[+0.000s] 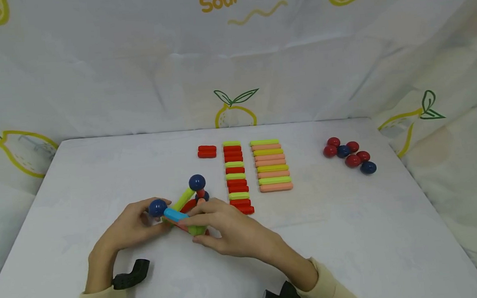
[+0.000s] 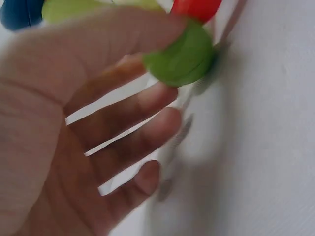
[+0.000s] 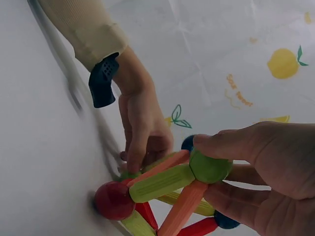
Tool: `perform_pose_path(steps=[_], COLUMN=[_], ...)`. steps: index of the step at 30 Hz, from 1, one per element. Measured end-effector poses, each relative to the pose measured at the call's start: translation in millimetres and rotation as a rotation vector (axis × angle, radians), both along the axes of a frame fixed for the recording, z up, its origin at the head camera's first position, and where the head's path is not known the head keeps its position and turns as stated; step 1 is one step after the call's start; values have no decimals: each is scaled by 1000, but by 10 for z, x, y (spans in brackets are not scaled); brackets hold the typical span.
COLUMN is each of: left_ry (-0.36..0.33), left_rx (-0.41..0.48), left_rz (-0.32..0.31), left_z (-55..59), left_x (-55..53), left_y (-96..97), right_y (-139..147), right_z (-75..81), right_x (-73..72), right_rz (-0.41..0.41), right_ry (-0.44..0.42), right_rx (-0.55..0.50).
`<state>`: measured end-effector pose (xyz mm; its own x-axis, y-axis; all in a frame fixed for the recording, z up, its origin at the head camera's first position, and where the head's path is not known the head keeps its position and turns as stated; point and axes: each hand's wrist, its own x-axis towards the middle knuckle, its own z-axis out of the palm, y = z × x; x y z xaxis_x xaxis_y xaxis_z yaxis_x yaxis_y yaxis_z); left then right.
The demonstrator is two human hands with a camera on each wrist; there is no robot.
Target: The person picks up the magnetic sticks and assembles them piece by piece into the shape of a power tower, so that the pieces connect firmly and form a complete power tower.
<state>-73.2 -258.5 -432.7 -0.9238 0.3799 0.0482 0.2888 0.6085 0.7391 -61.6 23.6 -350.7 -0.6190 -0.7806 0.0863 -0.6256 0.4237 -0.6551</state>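
Note:
A frame of coloured rods and balls stands on the table between both hands, with a lime rod (image 1: 183, 199) and a light blue rod (image 1: 175, 215) on top in the head view. Dark blue balls (image 1: 197, 182) mark some of its corners. My left hand (image 1: 132, 224) pinches a low green ball (image 2: 181, 56) between thumb and forefinger, its other fingers spread loosely. From the right, my right hand (image 1: 237, 226) grips another green ball (image 3: 210, 166) at an upper corner. Below that ball, a red ball (image 3: 114, 200) and an orange rod (image 3: 183, 210) show in the right wrist view.
Behind the hands lie a column of red and lime rods (image 1: 235, 183), a column of orange and yellow-green rods (image 1: 273, 168) and two red rods (image 1: 207, 152). Several red and blue balls (image 1: 352, 161) sit at the back right. A lemon-print cloth (image 1: 300, 81) hangs behind the table.

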Motion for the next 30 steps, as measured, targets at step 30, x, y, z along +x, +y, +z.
perform_pose_path(steps=[30], left_ry=[-82], left_rx=[-144], left_rz=[-104], left_z=[71], left_x=[47], left_y=[244], right_y=[-135], right_z=[-28], right_x=[-879], right_rz=[-328], right_ry=[68], right_rx=[-58])
